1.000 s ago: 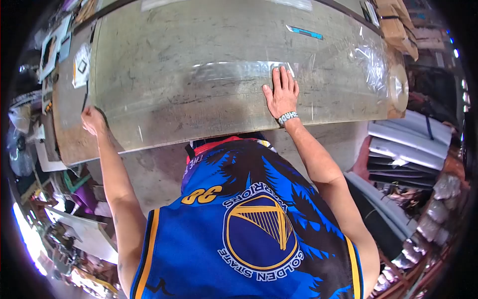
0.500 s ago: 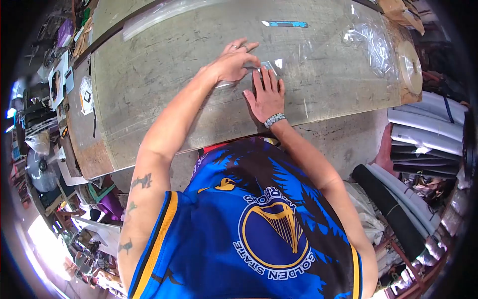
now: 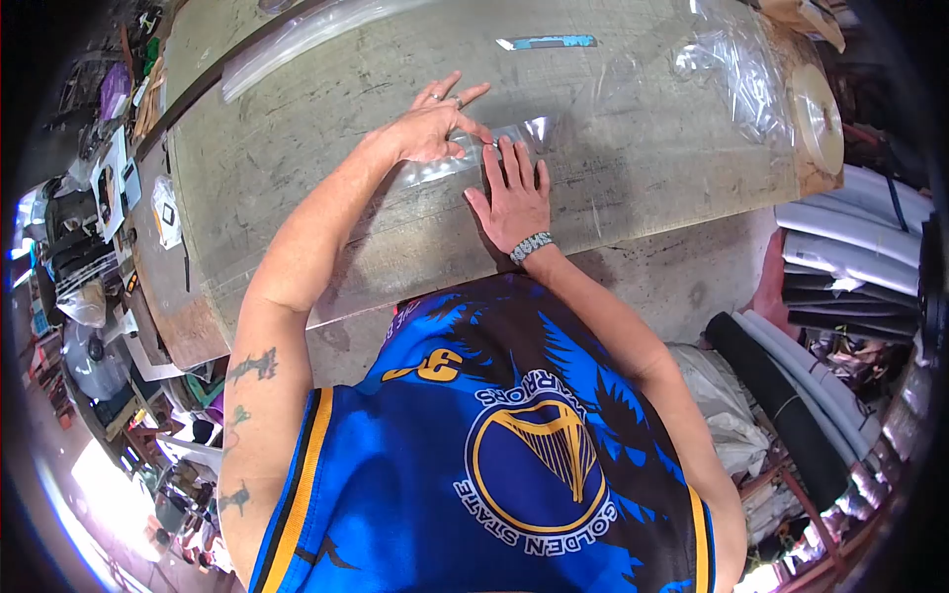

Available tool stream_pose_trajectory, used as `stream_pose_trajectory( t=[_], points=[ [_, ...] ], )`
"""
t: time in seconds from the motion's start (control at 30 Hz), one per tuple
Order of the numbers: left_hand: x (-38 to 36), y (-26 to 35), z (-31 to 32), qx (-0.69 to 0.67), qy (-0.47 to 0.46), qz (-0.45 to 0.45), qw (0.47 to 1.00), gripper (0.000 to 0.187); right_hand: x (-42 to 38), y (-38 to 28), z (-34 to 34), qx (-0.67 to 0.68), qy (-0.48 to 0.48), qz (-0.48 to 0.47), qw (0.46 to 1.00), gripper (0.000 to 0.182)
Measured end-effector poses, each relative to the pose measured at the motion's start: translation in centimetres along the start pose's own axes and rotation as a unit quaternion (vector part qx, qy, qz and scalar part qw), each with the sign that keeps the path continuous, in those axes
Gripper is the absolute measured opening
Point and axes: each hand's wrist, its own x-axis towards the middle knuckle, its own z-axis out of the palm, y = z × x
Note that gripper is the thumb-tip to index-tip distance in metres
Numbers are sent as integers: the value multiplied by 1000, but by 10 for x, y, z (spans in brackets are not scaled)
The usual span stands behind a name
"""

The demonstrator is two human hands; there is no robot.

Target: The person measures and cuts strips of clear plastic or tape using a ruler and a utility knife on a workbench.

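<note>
A clear, shiny plastic sheet [image 3: 435,170] lies flat on the worn grey table [image 3: 297,138]. My left hand [image 3: 435,127] rests over its upper left part, fingers spread, a ring showing on one finger. Close beside it, my right hand [image 3: 514,193] lies palm down, fingers stretched forward onto the sheet's near edge. The fingertips of the two hands almost meet. Neither hand is wrapped round anything. A blue cutter-like strip [image 3: 549,42] lies farther up the table.
Crumpled clear plastic [image 3: 736,84] and a roll of tape-like material [image 3: 818,127] are at the table's right end. A long plastic strip [image 3: 287,49] lies at the far left. Rolled sheets [image 3: 850,237] are stacked at the right, beyond the table edge.
The view has shifted a little, so both hands appear slightly further left. More of the clear sheet shows around my left hand. Both hands keep nearly the same pose.
</note>
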Motion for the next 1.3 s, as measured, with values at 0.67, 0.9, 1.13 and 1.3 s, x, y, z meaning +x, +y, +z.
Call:
stream_pose_trajectory(
  t=[0.67, 0.9, 1.13, 1.3],
  points=[
    [3, 10, -8, -39, -17, -37, 998, 55, 222, 222, -39, 7, 55, -83, 995, 27],
    [5, 10, -7, -51, -10, -53, 997, 53, 218, 233, -123, 203, -112, -62, 971, 12],
    [5, 3, -1, -42, -6, -33, 999, 54, 234, 207, -144, 87, 35, 17, 995, 30],
    [3, 3, -4, -28, -4, -30, 999, 55, 234, 174, -105, 354, 75, 164, 918, 41]
  ],
)
